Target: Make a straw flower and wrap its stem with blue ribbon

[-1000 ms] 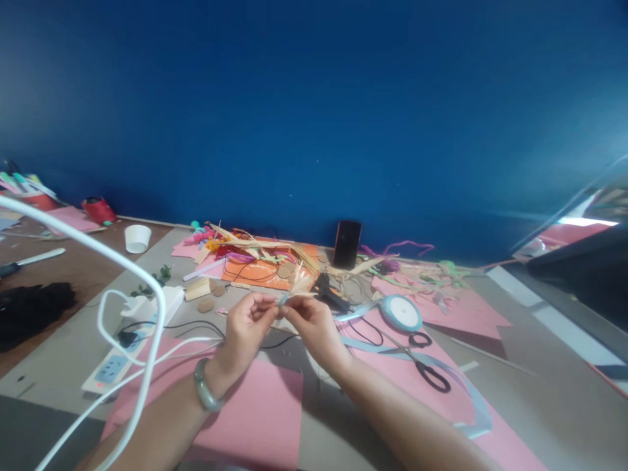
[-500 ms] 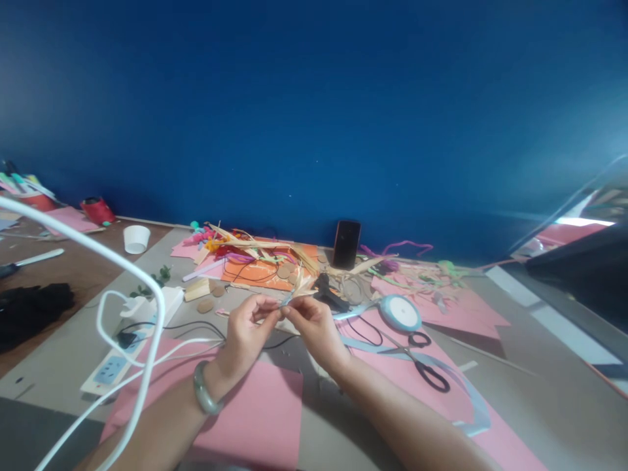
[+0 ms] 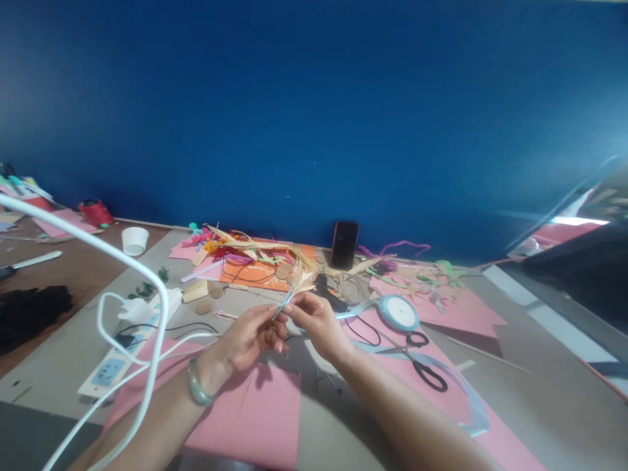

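Note:
A small bundle of pale, frayed straw-like strips [image 3: 301, 280] points up and away between my hands. Light blue ribbon [image 3: 283, 305] shows at its lower end. My left hand [image 3: 252, 337], with a bangle at the wrist, pinches this end between thumb and finger while its other fingers curl below. From the other side my right hand [image 3: 314, 320] pinches the same spot, its fingertips touching those of the left. The exact wrap of the ribbon is too small to make out. Scissors [image 3: 415, 358] lie open to the right, beside a ribbon roll [image 3: 399, 313].
Pink paper sheets [image 3: 265, 418] lie under and beside my arms. A white cable [image 3: 159, 314] arches in front of a power strip [image 3: 110, 369] at left. A phone [image 3: 345, 245] leans against the blue wall. Dried strips and orange paper [image 3: 255, 275] lie at the back; a white cup [image 3: 134, 241] stands left.
My left hand has rolled, its lower fingers dropping and opening a little below the pinch. The bundle has tilted upright, so more of its straw and ribbon shows. The right hand stays close by.

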Demonstrator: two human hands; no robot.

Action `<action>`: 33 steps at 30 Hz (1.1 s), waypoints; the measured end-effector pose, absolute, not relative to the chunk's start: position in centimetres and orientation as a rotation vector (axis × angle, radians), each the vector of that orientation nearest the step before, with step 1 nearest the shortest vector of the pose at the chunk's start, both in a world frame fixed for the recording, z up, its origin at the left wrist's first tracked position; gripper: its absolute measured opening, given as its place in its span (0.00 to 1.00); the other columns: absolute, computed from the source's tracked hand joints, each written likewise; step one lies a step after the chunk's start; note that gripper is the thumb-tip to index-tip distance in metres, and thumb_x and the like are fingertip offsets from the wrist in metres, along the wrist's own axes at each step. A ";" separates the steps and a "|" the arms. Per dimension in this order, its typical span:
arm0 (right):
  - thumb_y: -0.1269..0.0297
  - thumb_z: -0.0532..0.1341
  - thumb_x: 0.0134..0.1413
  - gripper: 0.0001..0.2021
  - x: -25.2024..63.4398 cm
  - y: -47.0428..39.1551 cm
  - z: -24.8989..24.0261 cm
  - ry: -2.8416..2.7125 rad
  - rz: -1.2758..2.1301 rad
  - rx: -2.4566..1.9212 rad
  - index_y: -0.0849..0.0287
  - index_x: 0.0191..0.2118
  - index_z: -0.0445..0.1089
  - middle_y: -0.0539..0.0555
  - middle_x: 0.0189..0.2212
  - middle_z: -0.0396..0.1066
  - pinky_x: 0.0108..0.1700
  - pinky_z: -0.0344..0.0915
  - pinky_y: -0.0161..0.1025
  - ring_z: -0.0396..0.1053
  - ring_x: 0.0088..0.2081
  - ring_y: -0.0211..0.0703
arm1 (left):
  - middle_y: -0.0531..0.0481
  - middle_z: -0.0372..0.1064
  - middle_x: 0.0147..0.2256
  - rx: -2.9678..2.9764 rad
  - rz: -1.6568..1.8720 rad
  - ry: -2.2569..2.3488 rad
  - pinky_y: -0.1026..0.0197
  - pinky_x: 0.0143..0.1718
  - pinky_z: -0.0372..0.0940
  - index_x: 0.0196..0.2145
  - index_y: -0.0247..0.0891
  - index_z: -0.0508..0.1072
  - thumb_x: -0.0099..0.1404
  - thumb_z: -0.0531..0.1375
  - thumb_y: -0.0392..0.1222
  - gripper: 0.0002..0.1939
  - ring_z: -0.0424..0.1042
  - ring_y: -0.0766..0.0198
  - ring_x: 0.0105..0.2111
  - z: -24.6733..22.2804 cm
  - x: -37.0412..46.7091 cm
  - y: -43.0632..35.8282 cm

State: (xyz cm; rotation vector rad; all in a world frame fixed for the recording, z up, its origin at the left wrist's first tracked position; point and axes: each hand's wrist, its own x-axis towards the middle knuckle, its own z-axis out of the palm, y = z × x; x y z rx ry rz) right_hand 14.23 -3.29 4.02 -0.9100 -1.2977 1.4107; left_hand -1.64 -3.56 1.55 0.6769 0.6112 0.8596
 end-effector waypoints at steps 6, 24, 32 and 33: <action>0.57 0.68 0.46 0.12 14.4 -3.2 4.2 -1.307 1.452 -0.881 0.59 0.28 0.68 0.49 0.23 0.71 0.31 0.62 0.35 0.68 0.26 0.37 | 0.54 0.67 0.21 0.664 0.850 0.566 0.63 0.22 0.67 0.30 0.31 0.72 0.59 0.63 0.45 0.12 0.62 0.73 0.14 1.7 -1.9 -3.6; 0.59 0.66 0.48 0.09 14.3 -3.8 4.7 -1.482 1.159 -1.047 0.61 0.28 0.72 0.49 0.24 0.68 0.30 0.61 0.34 0.63 0.26 0.35 | 0.53 0.72 0.22 0.793 1.055 0.628 0.65 0.28 0.65 0.28 0.35 0.67 0.55 0.67 0.40 0.11 0.70 0.69 0.21 1.1 -1.5 -4.0; 0.68 0.62 0.52 0.05 14.9 -4.1 5.8 -1.821 0.667 -1.038 0.58 0.27 0.74 0.54 0.29 0.70 0.39 0.64 0.39 0.69 0.35 0.42 | 0.53 0.72 0.22 0.887 1.124 0.730 0.66 0.27 0.65 0.28 0.35 0.66 0.56 0.66 0.42 0.12 0.69 0.70 0.21 1.6 -0.9 -4.5; 0.69 0.62 0.53 0.06 15.0 -4.2 5.9 -1.855 0.656 -1.043 0.59 0.28 0.75 0.54 0.29 0.70 0.38 0.64 0.38 0.69 0.34 0.41 | 0.53 0.72 0.23 0.908 1.139 0.743 0.65 0.27 0.65 0.28 0.35 0.66 0.56 0.66 0.42 0.12 0.70 0.70 0.21 1.4 -0.9 -4.5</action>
